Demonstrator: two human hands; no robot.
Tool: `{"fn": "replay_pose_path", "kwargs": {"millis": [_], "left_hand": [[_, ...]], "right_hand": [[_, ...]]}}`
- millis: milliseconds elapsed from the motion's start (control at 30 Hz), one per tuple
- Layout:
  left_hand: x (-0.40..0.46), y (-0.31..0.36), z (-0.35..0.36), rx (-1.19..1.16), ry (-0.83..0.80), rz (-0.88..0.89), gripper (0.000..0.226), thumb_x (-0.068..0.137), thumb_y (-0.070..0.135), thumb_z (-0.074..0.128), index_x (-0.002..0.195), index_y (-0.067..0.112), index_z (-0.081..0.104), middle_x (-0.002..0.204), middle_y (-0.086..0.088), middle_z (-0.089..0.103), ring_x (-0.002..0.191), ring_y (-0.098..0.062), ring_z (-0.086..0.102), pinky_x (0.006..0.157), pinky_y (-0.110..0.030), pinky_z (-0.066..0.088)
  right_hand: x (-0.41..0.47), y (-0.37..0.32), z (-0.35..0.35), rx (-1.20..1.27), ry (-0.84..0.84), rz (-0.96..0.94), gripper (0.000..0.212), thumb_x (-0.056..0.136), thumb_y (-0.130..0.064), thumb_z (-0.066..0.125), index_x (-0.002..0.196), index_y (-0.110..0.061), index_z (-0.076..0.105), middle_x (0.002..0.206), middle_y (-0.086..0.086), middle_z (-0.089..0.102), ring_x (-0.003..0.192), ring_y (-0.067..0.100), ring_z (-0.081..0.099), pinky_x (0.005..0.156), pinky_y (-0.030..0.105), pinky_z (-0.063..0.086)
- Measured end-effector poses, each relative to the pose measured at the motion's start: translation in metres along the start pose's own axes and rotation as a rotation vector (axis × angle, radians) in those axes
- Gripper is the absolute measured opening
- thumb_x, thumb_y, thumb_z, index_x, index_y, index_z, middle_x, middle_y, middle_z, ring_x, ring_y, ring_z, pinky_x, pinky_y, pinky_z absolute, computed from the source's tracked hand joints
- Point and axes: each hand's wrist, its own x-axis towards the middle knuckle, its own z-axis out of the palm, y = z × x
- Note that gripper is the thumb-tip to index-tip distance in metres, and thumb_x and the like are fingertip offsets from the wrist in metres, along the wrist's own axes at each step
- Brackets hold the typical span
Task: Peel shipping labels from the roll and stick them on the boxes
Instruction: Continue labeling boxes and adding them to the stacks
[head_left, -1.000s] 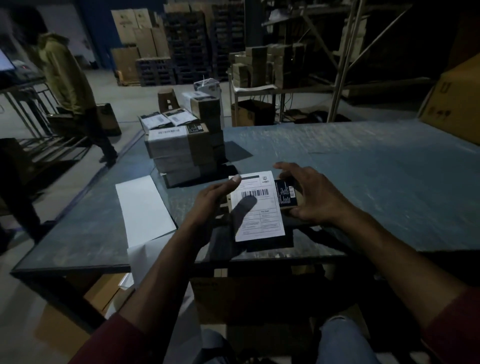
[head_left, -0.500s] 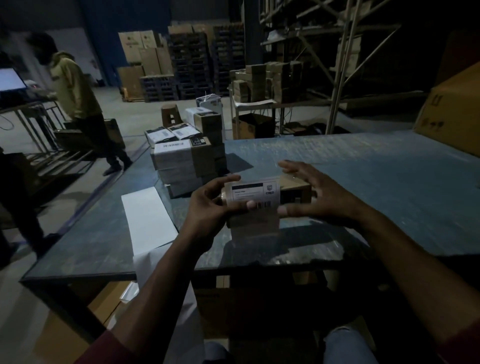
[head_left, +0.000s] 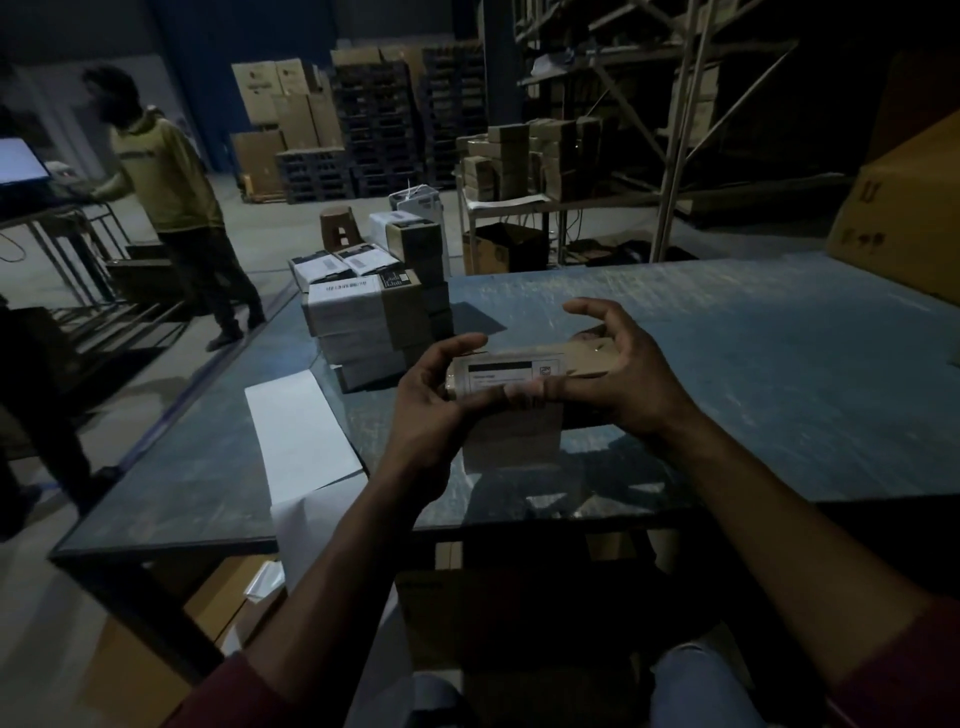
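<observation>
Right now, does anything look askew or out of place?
The backing strip trails off the table's near edge toward the floor. Otherwise nothing stands out: both hands hold the box, label wrapped over its edge.

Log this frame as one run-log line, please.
phase: pressing label onto box | left hand: gripping box | right hand: holding box, thumb on label | labelled stack: behind-left on table

Two hands (head_left: 431, 415) (head_left: 618, 374), one held box (head_left: 519, 374), one bystander (head_left: 171, 197)
</observation>
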Motion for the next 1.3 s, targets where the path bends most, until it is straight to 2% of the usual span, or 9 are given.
{"fn": "replay_pose_path", "kwargs": {"millis": [233,333,433,667,833,1033,1133,1200,1300], "left_hand": [[-0.007,-0.007,0.006,-0.080,0.060,0.044,0.054,0.068,0.011,0.094,0.117,0.019,0.072,0.121,-0.009,0.073,0.109,-0.024,0.073,0.084,-0.036,0.063],[-0.006,-0.009,0.007,-0.124,0.124,-0.019,0.034,0.085,-0.003,0.072,0.112,0.017,0.075,0.123,-0.011,0.071,0.103,-0.024,0.069,0.073,-0.029,0.057],[-0.006,-0.012,0.010,-0.118,0.121,-0.009,0.033,0.089,-0.002,0.066,0.108,0.022,0.078,0.128,-0.012,0.068,0.108,-0.027,0.066,0.080,-0.034,0.056],[-0.010,-0.017,0.008,-0.019,0.142,0.059,0.034,0.108,0.011,0.045,0.132,0.016,0.069,0.127,-0.016,0.068,0.106,-0.018,0.068,0.082,-0.024,0.056],[-0.009,-0.017,0.010,0.049,0.158,0.054,0.037,0.089,0.042,0.080,0.120,0.021,0.073,0.119,0.000,0.072,0.106,-0.014,0.070,0.089,-0.037,0.061],[-0.006,-0.021,0.006,0.055,0.140,0.038,0.015,0.101,0.016,0.067,0.113,0.013,0.075,0.109,-0.005,0.076,0.095,-0.017,0.071,0.079,-0.036,0.057],[-0.004,-0.014,0.003,-0.006,0.119,-0.038,0.027,0.110,0.024,0.051,0.111,0.013,0.076,0.106,-0.013,0.076,0.092,-0.019,0.070,0.081,-0.037,0.055],[-0.001,-0.010,0.000,-0.004,0.101,-0.112,0.029,0.108,0.035,0.055,0.105,0.016,0.077,0.099,-0.006,0.077,0.091,-0.018,0.071,0.077,-0.035,0.053],[0.000,-0.012,-0.004,0.040,0.034,-0.150,0.021,0.097,0.036,0.072,0.107,0.018,0.076,0.101,-0.002,0.077,0.096,-0.023,0.073,0.067,-0.033,0.052]], "right_hand": [[-0.003,-0.003,0.001,0.051,0.012,0.035,0.102,0.057,-0.036,0.097,0.146,-0.034,0.047,0.112,0.001,0.059,0.095,0.009,0.059,0.065,0.008,0.048],[-0.005,-0.004,0.006,0.090,0.025,0.072,0.092,0.067,-0.029,0.095,0.145,-0.035,0.048,0.111,0.000,0.058,0.099,0.012,0.060,0.073,0.019,0.055],[-0.003,0.002,0.010,0.155,0.123,0.134,0.068,0.081,-0.019,0.085,0.138,-0.038,0.054,0.111,0.005,0.061,0.105,0.027,0.063,0.080,0.038,0.058],[-0.004,0.005,0.018,0.140,0.227,0.151,0.052,0.086,-0.028,0.081,0.130,-0.039,0.056,0.106,0.007,0.066,0.102,0.027,0.067,0.083,0.043,0.059],[-0.013,-0.006,0.020,0.047,0.117,0.162,0.098,0.055,-0.055,0.092,0.141,-0.036,0.049,0.116,0.001,0.059,0.103,0.016,0.059,0.078,0.030,0.052],[-0.011,-0.004,0.018,0.201,0.102,0.277,0.061,0.085,-0.014,0.079,0.137,-0.035,0.054,0.113,0.010,0.064,0.104,0.026,0.066,0.076,0.037,0.057],[-0.010,-0.001,0.018,0.202,0.058,0.296,0.063,0.086,-0.027,0.082,0.140,-0.035,0.050,0.112,0.008,0.067,0.103,0.026,0.069,0.072,0.033,0.056],[-0.012,0.000,0.021,0.125,0.037,0.302,0.082,0.067,-0.048,0.092,0.137,-0.039,0.049,0.119,0.004,0.063,0.105,0.021,0.065,0.076,0.034,0.058],[-0.010,0.004,0.022,0.164,0.035,0.357,0.076,0.071,-0.037,0.094,0.134,-0.037,0.052,0.116,0.006,0.067,0.104,0.026,0.069,0.075,0.038,0.060]]}}
